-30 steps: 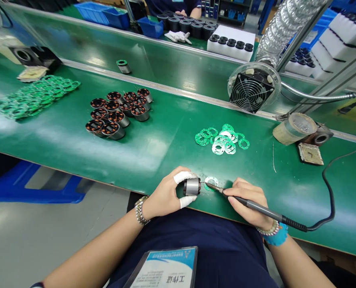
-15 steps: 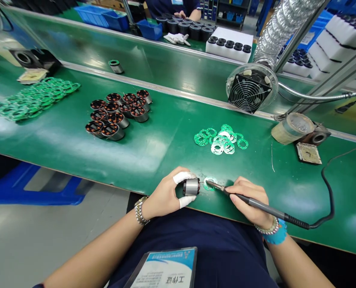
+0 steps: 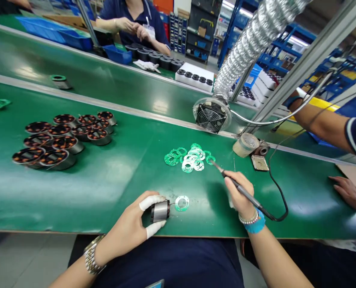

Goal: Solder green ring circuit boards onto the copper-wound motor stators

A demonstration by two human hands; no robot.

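Observation:
My left hand (image 3: 135, 222), with white finger cots on thumb and forefinger, grips a motor stator (image 3: 160, 211) lying on its side on the green bench. A thin wire runs from the stator's right end toward a ring-shaped circuit board (image 3: 182, 203) lying flat beside it. In my right hand (image 3: 240, 192) is a soldering iron (image 3: 245, 193), held like a pen and pointing up and left. Its tip is at the right edge of a loose pile of green and white ring boards (image 3: 192, 158); whether it touches one I cannot tell.
Several wound stators (image 3: 60, 138) stand in a group at left. A fan (image 3: 210, 117) on a foil duct, a round tub (image 3: 245, 145) and a soldering sponge tray (image 3: 260, 163) line the back right. A co-worker's hand (image 3: 350, 194) rests at far right; another person (image 3: 135, 24) sits opposite.
My right hand has lifted the iron away from the single ring board toward the pile. My left hand keeps the stator. The view has swung right, and a co-worker's arms now show at right.

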